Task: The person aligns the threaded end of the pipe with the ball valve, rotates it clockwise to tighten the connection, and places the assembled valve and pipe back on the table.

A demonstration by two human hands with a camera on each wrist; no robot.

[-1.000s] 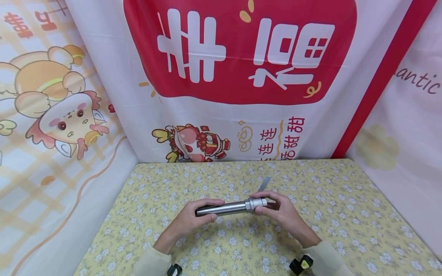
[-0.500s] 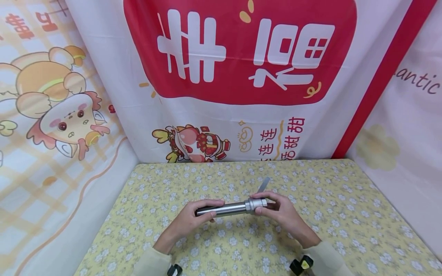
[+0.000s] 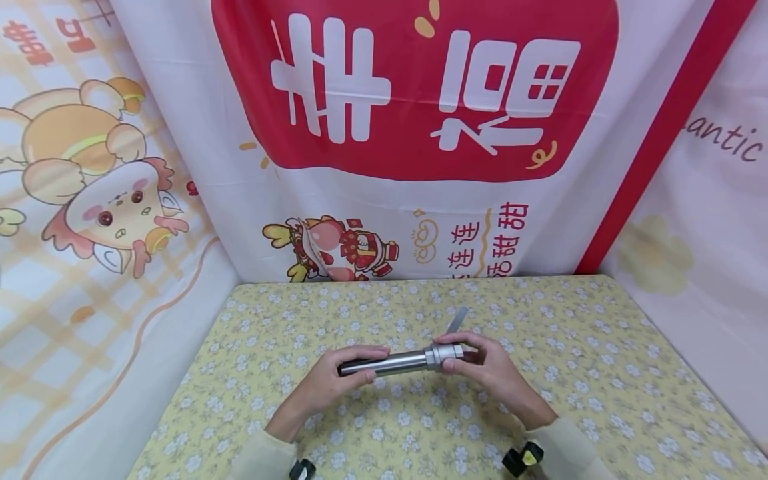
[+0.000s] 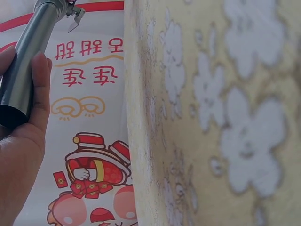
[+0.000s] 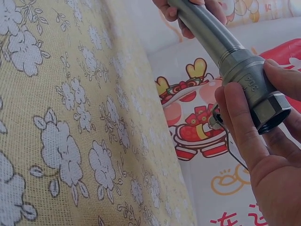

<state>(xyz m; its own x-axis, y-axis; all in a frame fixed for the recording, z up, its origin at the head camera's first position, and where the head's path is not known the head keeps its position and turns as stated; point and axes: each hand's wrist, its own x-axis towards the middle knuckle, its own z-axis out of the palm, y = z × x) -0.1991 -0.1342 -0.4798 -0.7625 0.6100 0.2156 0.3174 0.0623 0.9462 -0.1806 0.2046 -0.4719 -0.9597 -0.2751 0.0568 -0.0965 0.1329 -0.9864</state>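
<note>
A shiny steel pipe [image 3: 399, 363] is joined at its right end to a ball valve [image 3: 443, 355] with a hex end. My left hand [image 3: 321, 381] grips the pipe near its open left end, thumb on the near side and fingers on the far side. My right hand [image 3: 492, 368] holds the valve body between thumb and fingers. A flat grey lever [image 3: 458, 320] sticks out from the valve, away from me. Raised "304" marking shows on the valve [image 5: 247, 77] in the right wrist view, and its hex end has a dark round opening.
Under the hands lies a table [image 3: 270, 333] with a yellow flowered cloth. Printed white and red curtains [image 3: 390, 167] hang at its back edge and along both sides. A black wrist camera [image 3: 523, 460] is strapped by each sleeve.
Half a second ago my left thumb lay further over the pipe, with a fingertip showing beneath; the thumb is back on the near side now. The right hand and the valve stay put.
</note>
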